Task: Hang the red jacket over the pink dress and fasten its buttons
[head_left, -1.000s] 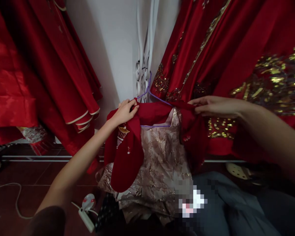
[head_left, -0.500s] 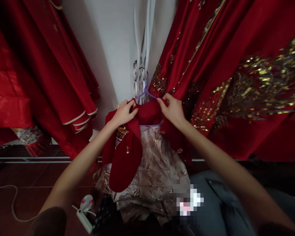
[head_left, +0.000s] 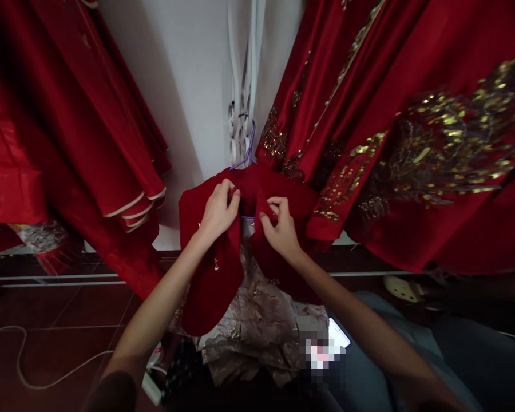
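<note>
A small red jacket (head_left: 206,286) hangs on a purple wire hanger (head_left: 245,153) in front of a white wall, over a pale gold patterned dress (head_left: 266,323). My left hand (head_left: 218,210) pinches the left front edge of the jacket near its collar, fingers closed on the cloth. My right hand (head_left: 280,226) grips the right front edge just beside it, fingers also closed. Both hands sit close together at the jacket's chest opening. Small pearl trims hang on the jacket's left panel below my left wrist.
Long red satin garments (head_left: 81,131) hang at the left; red robes with gold embroidery (head_left: 412,149) hang at the right. A white cable (head_left: 34,377) and a power strip (head_left: 151,384) lie on the dark red tile floor. My grey trousers (head_left: 412,349) fill the lower right.
My right hand moved from the jacket's far right shoulder inward and down to the front opening. My left hand slid slightly lower. The two jacket fronts now lie closer together.
</note>
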Motion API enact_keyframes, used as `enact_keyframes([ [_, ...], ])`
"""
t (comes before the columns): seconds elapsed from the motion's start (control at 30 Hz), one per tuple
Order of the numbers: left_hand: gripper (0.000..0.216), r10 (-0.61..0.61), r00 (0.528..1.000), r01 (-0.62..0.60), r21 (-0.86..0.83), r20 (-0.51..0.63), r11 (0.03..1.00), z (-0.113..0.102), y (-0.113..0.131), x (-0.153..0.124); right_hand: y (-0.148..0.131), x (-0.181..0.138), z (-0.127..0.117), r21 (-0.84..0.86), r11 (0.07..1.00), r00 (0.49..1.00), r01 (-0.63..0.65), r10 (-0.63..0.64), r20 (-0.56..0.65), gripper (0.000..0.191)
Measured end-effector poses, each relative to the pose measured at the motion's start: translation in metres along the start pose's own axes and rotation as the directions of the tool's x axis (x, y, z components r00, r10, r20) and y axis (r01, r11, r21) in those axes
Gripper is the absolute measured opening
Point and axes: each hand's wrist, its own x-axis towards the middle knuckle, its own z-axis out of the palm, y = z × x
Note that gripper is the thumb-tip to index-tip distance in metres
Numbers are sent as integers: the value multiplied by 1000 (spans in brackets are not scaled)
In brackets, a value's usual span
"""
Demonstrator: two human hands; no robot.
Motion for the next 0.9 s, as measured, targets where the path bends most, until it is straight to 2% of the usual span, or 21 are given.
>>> enact_keyframes([
  [0.1,13,20,999,-13,-188,31,982,15,8,-2,-5,-4,17,67,996,998,54,-55,9,23],
  [0.2,21,-45,994,81,-421,95,903,16,6,-10,-2,-5,27,150,987,999,49,-51,11,21],
  [0.27,25,-92,979,181,-564,183,806,13,1,-20,3,-5,25,267,964,999,-8,-1,34,22],
  [0.33,24,-113,964,248,-653,241,715,11,-4,-33,10,-7,19,403,905,988,-137,94,125,24],
  [0.4,25,-123,965,253,-698,231,670,15,-8,-44,16,-11,11,496,822,954,-279,177,243,28],
  [0.47,28,-131,973,229,-729,190,646,24,-11,-51,20,-15,3,521,780,929,-348,213,303,32],
  [0.6,30,-189,977,197,-782,102,592,42,-12,-54,24,-18,-6,514,794,939,-325,208,273,33],
  [0.73,23,-197,978,172,-766,60,619,49,-14,-52,26,-12,-6,500,812,952,-302,226,208,29],
  [0.9,18,-170,986,128,-629,-6,767,51,-20,-50,25,0,1,493,829,964,-265,222,146,27],
])
